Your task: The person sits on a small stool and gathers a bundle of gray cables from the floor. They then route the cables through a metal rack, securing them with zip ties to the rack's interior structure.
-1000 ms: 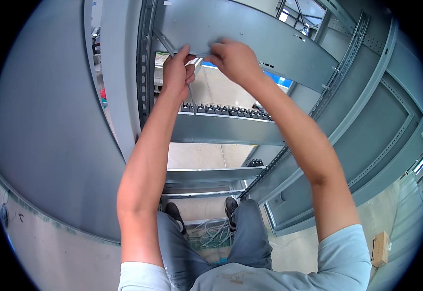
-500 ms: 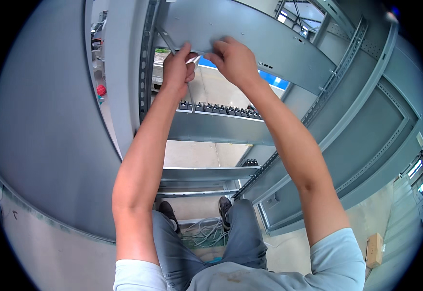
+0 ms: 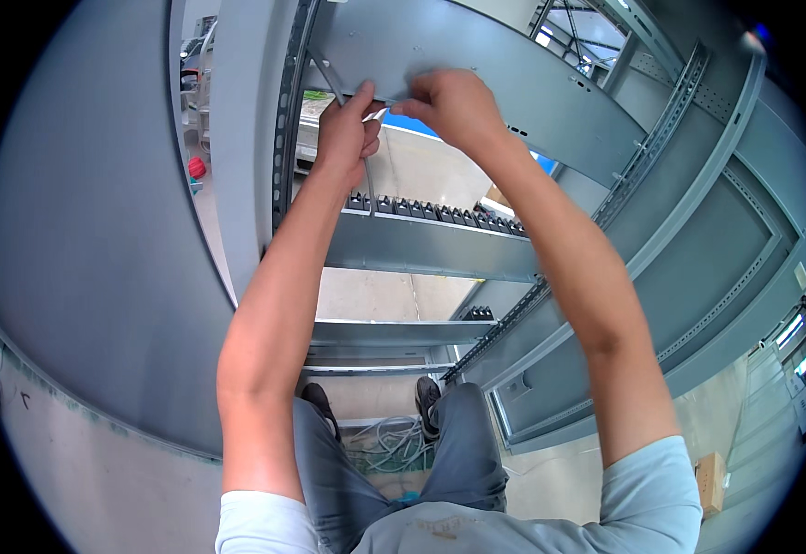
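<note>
My left hand (image 3: pixel 346 137) is closed around a thin grey cable (image 3: pixel 325 76) just under the lower edge of a grey metal crosspiece (image 3: pixel 449 57). The cable runs from the crosspiece's upper left down through the hand and ends up hanging before the row of black terminals (image 3: pixel 435 212). To the right, my right hand (image 3: pixel 457 109) is closed too, thumb and fingers pinched close to the left fingertips. A small whitish piece (image 3: pixel 378 115) shows between the two hands. What the right fingers hold is hidden.
Both arms reach into an open grey metal cabinet frame. Its slotted left upright (image 3: pixel 285 129) and right rail (image 3: pixel 648 138) flank the hands. A lower crosspiece (image 3: pixel 421 247) spans beneath them. Loose pale cables (image 3: pixel 389 445) lie between my feet. A cardboard box (image 3: pixel 709 485) stands at lower right.
The view has shifted slightly, so the frame and hands sit a little farther right. My right hand has turned somewhat, its elbow moving outward; the left keeps its hold on the cable.
</note>
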Available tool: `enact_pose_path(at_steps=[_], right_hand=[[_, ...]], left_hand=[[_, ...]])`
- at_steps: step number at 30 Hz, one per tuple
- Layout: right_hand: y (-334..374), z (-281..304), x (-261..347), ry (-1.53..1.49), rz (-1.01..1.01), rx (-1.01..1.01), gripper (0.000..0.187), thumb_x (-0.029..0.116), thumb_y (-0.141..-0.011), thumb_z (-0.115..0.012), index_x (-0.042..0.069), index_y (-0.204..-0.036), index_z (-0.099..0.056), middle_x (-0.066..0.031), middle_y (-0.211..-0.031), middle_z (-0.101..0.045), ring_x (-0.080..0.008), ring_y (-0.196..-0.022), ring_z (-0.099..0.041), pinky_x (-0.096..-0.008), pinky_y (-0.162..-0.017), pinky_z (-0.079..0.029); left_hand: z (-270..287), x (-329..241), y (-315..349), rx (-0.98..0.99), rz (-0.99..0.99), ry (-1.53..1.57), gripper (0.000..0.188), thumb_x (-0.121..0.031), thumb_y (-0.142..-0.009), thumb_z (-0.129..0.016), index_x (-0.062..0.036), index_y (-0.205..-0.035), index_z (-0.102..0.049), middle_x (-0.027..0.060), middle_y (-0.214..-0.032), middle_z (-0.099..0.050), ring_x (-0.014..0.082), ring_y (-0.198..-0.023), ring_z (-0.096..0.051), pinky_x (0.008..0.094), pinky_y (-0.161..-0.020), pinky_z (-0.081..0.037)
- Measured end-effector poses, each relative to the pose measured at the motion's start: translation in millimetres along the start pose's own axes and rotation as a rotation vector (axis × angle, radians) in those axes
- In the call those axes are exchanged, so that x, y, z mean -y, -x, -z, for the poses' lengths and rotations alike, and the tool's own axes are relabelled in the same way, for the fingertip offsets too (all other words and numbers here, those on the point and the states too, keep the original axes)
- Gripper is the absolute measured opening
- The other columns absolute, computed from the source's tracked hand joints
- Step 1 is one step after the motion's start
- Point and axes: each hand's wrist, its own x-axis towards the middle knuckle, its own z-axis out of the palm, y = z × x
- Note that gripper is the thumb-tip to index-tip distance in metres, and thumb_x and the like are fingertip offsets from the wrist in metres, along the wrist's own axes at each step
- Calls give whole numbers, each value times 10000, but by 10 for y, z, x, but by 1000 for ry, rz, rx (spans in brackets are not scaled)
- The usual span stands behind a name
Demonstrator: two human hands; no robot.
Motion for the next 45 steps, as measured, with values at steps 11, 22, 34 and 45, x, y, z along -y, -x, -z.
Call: enact_pose_path(at_steps=[11,22,34,45], right_hand=[[-7,40,63,-48,-61,36,361,368,-839,-790,30,-767,-686,-175,-801,-655,-373,-748,-627,-474,-652,-480],[-108,92,39,-84,-23,75,376,391,-812,-813,35,-745,-714,-142,-687,-666,-351,-668,-639,-456,-616,-499],[-64,42,101,-36,-59,15,402,400,-837,-785,25,-748,-672,-180,-717,-623,-384,-695,-610,-470,-636,-487],[580,-145,142,-317,-31,-350,325,335,-827,-801,31,-820,-685,-139,-840,-654,-369,-771,-639,-453,-675,-509]], left_hand=[[-25,36,15,-24,8,3,310,-325,-1019,-661,-35,-1000,-554,59,-887,-621,40,-470,-318,249,-404,-208],[-30,-39,21,-16,2,-1,318,-324,-1022,-657,-24,-1013,-552,45,-844,-603,33,-460,-335,250,-403,-203],[-62,28,56,-18,-15,24,288,-324,-1015,-670,-62,-969,-561,7,-787,-595,31,-450,-304,248,-397,-193],[-21,23,41,9,-18,-172,230,-226,-943,-775,-100,-958,-584,-67,-719,-513,20,-468,-318,225,-404,-186]])
